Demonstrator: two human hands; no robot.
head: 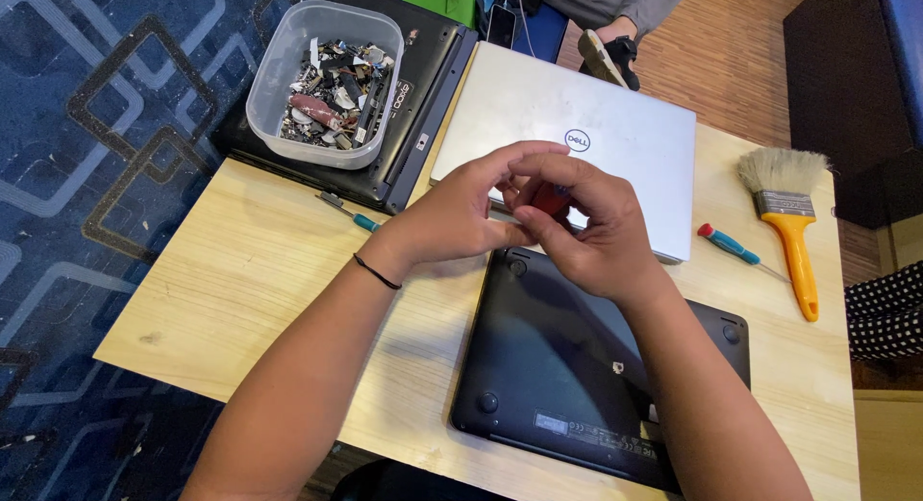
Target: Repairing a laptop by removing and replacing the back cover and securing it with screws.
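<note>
both hands (524, 222) pinch together (fingertips touching) above black laptop's (577, 366) far edge.

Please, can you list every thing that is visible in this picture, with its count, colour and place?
black laptop: 1, black, underside up, near table edge under the hands
silver laptop: 1, silver, closed, table centre-back
dark laptop: 1, black, back left
plastic tub: 1, clear, holds small mixed parts, on dark laptop
screwdriver: 1, red and teal, right of silver laptop
small screwdriver: 1, teal handle, by dark laptop
brush: 1, orange handle, right side
table: 1, light wood
left hand: 1, black wristband
right hand: 1, fingertips meeting the left's
</note>
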